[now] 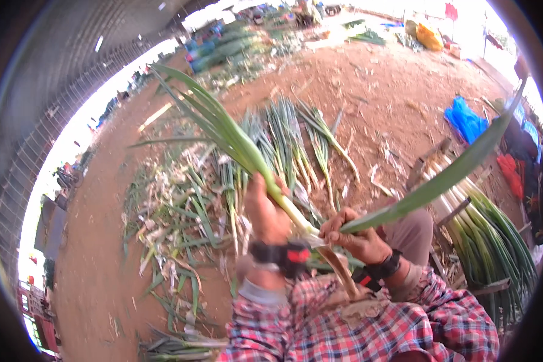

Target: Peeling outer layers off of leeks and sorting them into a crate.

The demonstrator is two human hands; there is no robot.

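Note:
My left hand (265, 211) is closed round the stalk of a thick green onion (256, 158). The stalk slants across in front of me, its green leaves fanning to the upper left and its pale lower end toward my lap. Beside that pale part, the fingers of my right hand (359, 238) are closed on a long, broad green leaf (428, 193) that stretches to the upper right. A brownish strip (339, 268) hangs below the stalk's end toward my lap; I cannot tell whether it is still attached.
Several loose green onions (283, 139) lie on the dirt ground ahead. Left of them spreads a heap of leaf scraps (169, 205). On my right, a bundle of green onions (485, 232) rests in a frame. Beyond it are a blue plastic bag (466, 119) and a red cloth (510, 175).

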